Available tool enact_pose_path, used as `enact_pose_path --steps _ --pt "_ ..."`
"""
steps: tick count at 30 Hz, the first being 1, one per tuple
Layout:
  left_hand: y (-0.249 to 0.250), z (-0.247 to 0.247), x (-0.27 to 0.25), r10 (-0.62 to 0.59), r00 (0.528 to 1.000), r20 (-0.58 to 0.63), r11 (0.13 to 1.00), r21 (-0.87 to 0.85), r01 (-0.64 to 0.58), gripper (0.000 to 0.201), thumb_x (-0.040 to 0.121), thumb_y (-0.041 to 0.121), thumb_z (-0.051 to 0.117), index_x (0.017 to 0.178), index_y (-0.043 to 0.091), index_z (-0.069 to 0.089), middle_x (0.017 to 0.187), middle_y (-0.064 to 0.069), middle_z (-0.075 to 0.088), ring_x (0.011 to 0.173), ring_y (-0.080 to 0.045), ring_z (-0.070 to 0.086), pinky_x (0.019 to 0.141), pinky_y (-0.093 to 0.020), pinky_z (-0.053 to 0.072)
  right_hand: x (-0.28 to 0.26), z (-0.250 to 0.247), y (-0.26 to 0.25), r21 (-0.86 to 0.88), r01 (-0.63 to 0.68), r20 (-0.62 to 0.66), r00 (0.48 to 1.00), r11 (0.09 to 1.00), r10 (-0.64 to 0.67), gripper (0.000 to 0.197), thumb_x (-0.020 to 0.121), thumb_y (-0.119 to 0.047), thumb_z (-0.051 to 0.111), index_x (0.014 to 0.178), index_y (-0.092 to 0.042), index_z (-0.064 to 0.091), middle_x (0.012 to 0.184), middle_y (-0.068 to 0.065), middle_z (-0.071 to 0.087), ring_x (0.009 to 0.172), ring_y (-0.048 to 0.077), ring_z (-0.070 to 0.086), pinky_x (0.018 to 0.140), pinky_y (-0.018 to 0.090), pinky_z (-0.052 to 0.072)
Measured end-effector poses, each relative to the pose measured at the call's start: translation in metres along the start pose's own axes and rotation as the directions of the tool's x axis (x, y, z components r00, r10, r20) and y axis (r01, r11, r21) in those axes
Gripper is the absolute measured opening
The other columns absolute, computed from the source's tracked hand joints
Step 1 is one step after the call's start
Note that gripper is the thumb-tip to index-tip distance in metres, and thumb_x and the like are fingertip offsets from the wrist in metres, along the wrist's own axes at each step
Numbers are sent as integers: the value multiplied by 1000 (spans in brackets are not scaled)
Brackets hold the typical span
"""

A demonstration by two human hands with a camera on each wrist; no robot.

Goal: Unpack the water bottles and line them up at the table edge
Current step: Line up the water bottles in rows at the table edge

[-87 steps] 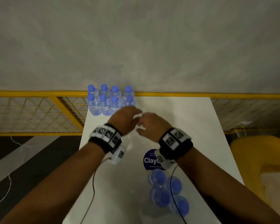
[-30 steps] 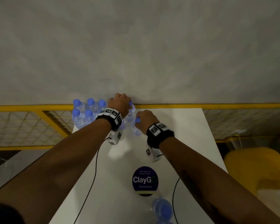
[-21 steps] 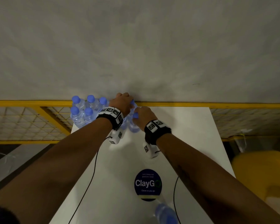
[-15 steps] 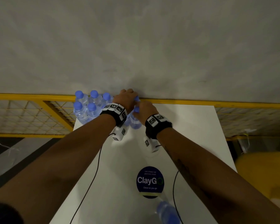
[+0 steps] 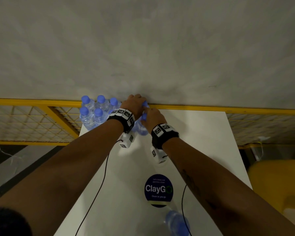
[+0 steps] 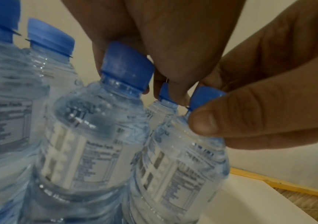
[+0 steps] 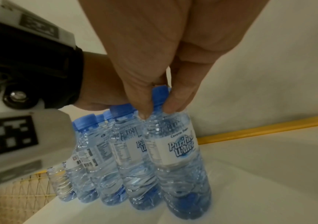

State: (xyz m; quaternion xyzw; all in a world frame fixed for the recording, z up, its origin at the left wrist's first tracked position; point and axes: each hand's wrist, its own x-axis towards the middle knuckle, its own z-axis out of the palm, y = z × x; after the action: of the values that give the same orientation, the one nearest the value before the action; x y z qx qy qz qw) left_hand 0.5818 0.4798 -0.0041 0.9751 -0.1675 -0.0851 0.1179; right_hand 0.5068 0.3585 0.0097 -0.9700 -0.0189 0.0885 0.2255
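Several clear water bottles point(image 5: 94, 111) with blue caps stand grouped at the far left edge of the white table point(image 5: 203, 133). My left hand point(image 5: 140, 103) pinches the cap of a bottle point(image 6: 162, 106) at the far edge, right of the group. Just in front of it, my right hand point(image 5: 146, 114) pinches the cap of a second bottle point(image 7: 175, 148) labelled "Purified Water". Both bottles stand upright on the table against the group. In the left wrist view, the right hand's thumb point(image 6: 202, 122) lies against that bottle's neck.
A yellow rail point(image 5: 228, 108) and mesh fence run behind the table under a grey wall. A blue "ClayGo" sticker point(image 5: 158, 189) marks the middle of the table. Another bottle point(image 5: 175, 222) shows at the near edge. A yellow seat point(image 5: 279, 184) stands to the right.
Both hands have carried their bottles away from me to the far edge. The right hand's bottle has closed in leftward until it stands against the left hand's bottle and the group.
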Motion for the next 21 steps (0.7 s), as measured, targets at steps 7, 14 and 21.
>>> enact_pose_path --steps 7,14,21 --pt "6 -15 -47 58 975 -215 994 -82 -77 45 95 37 62 137 21 60 140 -6 57 128 -34 50 104 -49 46 -42 -22 -3 24 -8 55 998 1000 7 50 84 -31 72 124 -7 56 124 17 56 112 33 58 92 36 48" --pt "68 -1 -178 272 923 -272 884 -308 -351 33 97 33 59 123 15 67 118 -8 68 105 -28 66 91 -40 54 -172 -70 13 89 95 82 991 991 -103 39 79 -26 78 114 -11 66 110 13 64 95 28 66 83 34 52" --pt "149 32 -297 407 902 142 868 -366 -334 49 90 58 48 119 23 66 110 -1 63 97 -25 65 85 -45 56 -327 -94 41 86 107 155 981 991 -119 29 84 -34 73 105 -15 69 99 5 66 88 20 62 81 35 51"
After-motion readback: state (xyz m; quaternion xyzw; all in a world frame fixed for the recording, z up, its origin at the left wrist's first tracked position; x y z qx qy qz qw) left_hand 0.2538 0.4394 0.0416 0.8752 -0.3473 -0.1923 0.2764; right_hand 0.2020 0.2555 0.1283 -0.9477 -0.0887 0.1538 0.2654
